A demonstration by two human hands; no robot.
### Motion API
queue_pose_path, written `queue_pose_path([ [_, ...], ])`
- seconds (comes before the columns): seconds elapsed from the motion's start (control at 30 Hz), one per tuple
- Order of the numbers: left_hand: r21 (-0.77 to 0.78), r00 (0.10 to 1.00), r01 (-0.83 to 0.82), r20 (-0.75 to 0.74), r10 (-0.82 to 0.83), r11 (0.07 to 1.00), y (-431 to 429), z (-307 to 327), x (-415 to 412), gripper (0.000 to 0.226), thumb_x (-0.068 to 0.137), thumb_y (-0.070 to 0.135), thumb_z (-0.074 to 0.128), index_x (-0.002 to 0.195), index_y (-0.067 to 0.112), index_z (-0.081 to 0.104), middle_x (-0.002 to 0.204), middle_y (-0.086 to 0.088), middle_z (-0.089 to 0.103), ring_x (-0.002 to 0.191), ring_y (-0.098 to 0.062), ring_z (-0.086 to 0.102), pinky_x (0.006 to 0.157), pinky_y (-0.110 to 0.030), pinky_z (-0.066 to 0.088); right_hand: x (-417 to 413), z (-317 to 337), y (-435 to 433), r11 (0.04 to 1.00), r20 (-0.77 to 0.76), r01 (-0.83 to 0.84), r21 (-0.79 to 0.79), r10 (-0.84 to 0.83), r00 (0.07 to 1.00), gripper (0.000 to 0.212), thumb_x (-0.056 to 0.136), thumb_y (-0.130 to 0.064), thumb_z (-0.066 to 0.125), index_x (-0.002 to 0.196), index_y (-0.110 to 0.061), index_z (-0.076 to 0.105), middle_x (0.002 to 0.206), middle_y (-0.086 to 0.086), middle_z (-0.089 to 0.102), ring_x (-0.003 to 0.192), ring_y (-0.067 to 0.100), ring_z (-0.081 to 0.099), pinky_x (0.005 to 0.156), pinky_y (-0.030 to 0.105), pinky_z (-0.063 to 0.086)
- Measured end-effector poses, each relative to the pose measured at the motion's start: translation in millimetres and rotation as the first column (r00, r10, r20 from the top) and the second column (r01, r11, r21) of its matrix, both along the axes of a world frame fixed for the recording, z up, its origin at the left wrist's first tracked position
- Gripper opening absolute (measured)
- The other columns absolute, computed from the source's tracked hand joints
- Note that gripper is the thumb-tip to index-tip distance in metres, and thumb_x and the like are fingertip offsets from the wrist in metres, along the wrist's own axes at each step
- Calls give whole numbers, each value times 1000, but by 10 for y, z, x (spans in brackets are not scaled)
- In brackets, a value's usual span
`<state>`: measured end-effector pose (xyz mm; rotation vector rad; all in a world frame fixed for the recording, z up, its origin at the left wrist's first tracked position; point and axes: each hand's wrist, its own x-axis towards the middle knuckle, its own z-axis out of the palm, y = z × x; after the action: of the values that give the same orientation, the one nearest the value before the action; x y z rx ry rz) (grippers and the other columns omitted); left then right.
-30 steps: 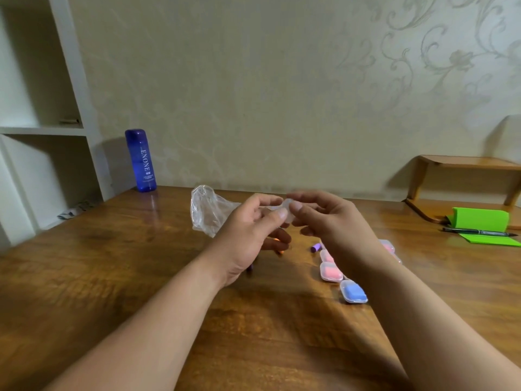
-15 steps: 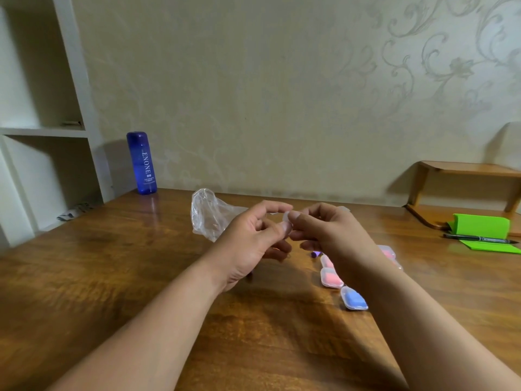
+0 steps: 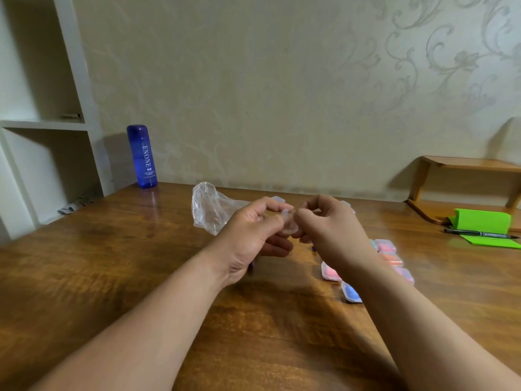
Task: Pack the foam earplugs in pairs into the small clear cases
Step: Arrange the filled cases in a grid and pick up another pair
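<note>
Both hands meet at the centre of the frame over the wooden surface [image 3: 112, 272], the left hand [image 3: 248, 235] and the right hand [image 3: 329, 232] each pinching one small clear case [image 3: 288, 222] between thumb and fingertips, the other fingers curled; whether it is open, or what it contains, I cannot tell. It looks light, thin, stiff and slick, so I judge that it is best gripped by its edges and may snap or slip if squeezed on its flat faces. Right of centre, filled cases lie close together on the surface: a pink-filled case [image 3: 329, 272], a blue-filled case [image 3: 351, 292], and an orange-filled case [image 3: 392, 258]. A crumpled clear plastic bag [image 3: 211, 207] sits just behind the left hand, its contents unclear.
</note>
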<state>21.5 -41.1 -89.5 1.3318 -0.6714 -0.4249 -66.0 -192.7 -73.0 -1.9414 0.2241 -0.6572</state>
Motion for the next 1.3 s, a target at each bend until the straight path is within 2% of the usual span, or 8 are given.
queue_pose_path([
  [0.2, -107, 990, 7, -138, -21, 994, 40, 55, 23, 24, 103, 10, 63, 126, 7, 70, 93, -20, 70, 77, -27, 74, 65, -31, 64, 7, 3, -60, 994, 37, 13, 104, -17, 999, 14, 102, -20, 60, 101, -14, 73, 86, 5, 79, 79, 19, 77, 64, 29, 57],
  [0.5, -60, 980, 80, -180, -90, 995, 57, 80, -2, 36, 99, -10, 58, 132, 3, 56, 115, -28, 71, 86, -30, 77, 73, -33, 66, 29, 1, -79, 975, 91, 159, -157, -147, 985, 20, 104, -29, 64, 90, -24, 77, 76, -5, 77, 70, 11, 72, 73, 46, 63],
  [0.63, -20, 942, 259, -218, -257, 966, 61, 65, -73, 46, 98, -13, 54, 142, 1, 55, 111, -21, 68, 82, -18, 71, 73, -27, 62, 40, -21, -74, 968, 108, 171, -185, -153, 982, 21, 105, -26, 62, 90, -23, 78, 72, -9, 74, 63, 5, 67, 60, 26, 53],
  [0.73, 8, 938, 295, -193, -287, 956, 58, 50, -79, 60, 86, -4, 56, 146, 1, 55, 109, -18, 62, 78, -14, 60, 66, -24, 51, 76, -63, -16, 966, 109, 147, -213, -126, 986, 20, 106, -28, 62, 95, -25, 79, 80, -9, 74, 63, 2, 64, 57, 22, 49],
  [0.83, -22, 916, 339, -219, -335, 941, 61, 76, -67, 51, 104, 15, 58, 152, 1, 51, 108, -14, 59, 78, -15, 54, 63, -24, 41, 93, -72, -12, 974, 124, 128, -186, -106, 987, 20, 107, -30, 61, 99, -25, 78, 90, -6, 76, 71, 6, 69, 60, 30, 54],
  [1.03, 47, 914, 277, -320, -249, 960, 70, 96, -33, 57, 113, 49, 43, 143, 4, 60, 97, -10, 67, 71, -14, 53, 53, -21, 41, 146, -125, 22, 972, 157, 108, -210, -76, 985, 17, 107, -27, 61, 98, -24, 76, 93, -3, 75, 77, 2, 70, 59, 11, 45],
  [1.17, 49, 926, 246, -307, -219, 968, 103, 104, 20, 54, 110, 57, 43, 129, 13, 67, 86, -3, 62, 71, -14, 53, 54, -23, 38, 153, -130, 26, 973, 189, 82, -214, -41, 981, 17, 108, -31, 60, 101, -24, 75, 91, -6, 75, 81, 4, 68, 69, 29, 50],
  [1.3, -119, 909, -6, -413, -44, 993, 188, 173, 199, 51, 109, 55, 44, 124, 13, 71, 85, -4, 64, 67, -13, 52, 57, -24, 36, 161, -155, 13, 985, 168, 74, -153, -47, 985, 14, 108, -32, 58, 106, -28, 71, 92, -9, 73, 87, 12, 67, 72, 37, 54],
])
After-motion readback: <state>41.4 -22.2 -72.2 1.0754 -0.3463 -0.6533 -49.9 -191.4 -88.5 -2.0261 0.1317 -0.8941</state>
